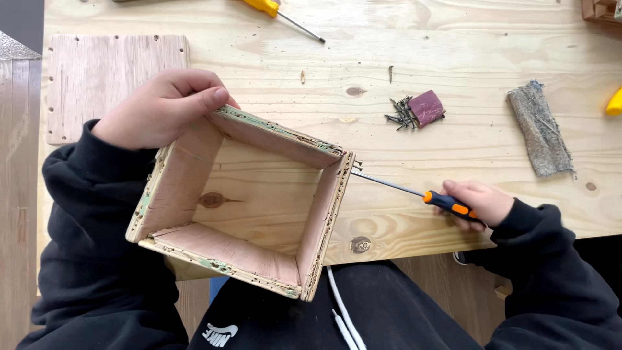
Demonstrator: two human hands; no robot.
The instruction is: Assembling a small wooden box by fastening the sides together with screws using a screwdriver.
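hands (162,109) bracing box (246,201), gripping screwdriver (414,192)

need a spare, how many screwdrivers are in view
2: one screwdriver in the right hand, tip at the wooden frame; another screwdriver lies at the table's far edge.

We are in a woodworking shop, or a hobby bench set up as one. We see a bare plywood bench (453,39) with knots and scuffs, a pile of loose screws (402,113) beside a small block (427,107), a yellow screwdriver (278,11) lying near the far edge, a drilled board (97,78) on the left, a roll of abrasive cloth (539,129), and an open wooden frame (249,198) with rough, holed edges.
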